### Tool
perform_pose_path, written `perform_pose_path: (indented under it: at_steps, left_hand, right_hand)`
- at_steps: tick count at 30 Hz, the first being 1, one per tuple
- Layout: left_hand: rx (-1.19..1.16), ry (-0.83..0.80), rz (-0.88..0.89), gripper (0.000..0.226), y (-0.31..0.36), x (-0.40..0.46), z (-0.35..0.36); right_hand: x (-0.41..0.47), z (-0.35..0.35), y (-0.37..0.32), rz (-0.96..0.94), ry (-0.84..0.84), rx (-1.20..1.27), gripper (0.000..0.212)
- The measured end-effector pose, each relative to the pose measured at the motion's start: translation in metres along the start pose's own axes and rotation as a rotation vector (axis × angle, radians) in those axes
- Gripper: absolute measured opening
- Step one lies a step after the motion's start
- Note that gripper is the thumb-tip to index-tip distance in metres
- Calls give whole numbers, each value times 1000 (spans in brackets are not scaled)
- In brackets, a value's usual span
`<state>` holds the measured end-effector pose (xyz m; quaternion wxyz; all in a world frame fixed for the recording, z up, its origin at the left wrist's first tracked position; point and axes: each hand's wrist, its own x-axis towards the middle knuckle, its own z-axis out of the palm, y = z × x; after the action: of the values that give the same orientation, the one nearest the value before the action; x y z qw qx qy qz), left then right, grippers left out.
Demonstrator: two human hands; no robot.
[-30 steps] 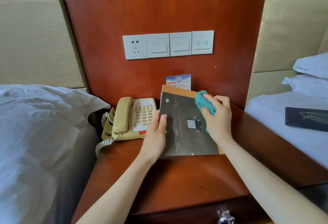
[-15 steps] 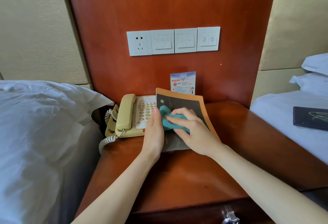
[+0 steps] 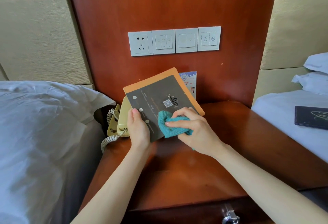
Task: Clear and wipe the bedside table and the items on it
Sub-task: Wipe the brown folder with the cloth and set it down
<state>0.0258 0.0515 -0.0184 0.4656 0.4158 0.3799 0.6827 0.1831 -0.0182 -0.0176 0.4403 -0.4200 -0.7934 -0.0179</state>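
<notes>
At frame centre, left hand [image 3: 139,128] grips the tilted card [image 3: 159,99]; right hand [image 3: 197,129] clutches a teal cloth [image 3: 170,126] against it.

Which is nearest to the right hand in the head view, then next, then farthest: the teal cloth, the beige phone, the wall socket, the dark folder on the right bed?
1. teal cloth: gripped in the right hand.
2. beige phone: left, behind the card.
3. dark folder: far right, on the bed.
4. wall socket: up on the panel.
</notes>
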Motion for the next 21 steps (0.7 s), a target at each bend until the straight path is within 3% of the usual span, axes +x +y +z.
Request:
perform_pose_path:
  at_steps: [4, 9, 15, 21]
  left_hand:
    - [17, 17, 35, 34, 1, 3, -3]
    - [49, -84, 84, 35, 3, -2, -1]
    - [136, -318, 177, 33, 1, -13, 1]
    - [234, -484, 189, 30, 1, -24, 7]
  right_hand:
    - [-1, -7, 4, 40, 106, -35, 40]
    - [0, -15, 17, 200, 266, -68, 43]
    - [0, -25, 31, 381, 459, -130, 44]
    - [2, -33, 37, 422, 531, -186, 42]
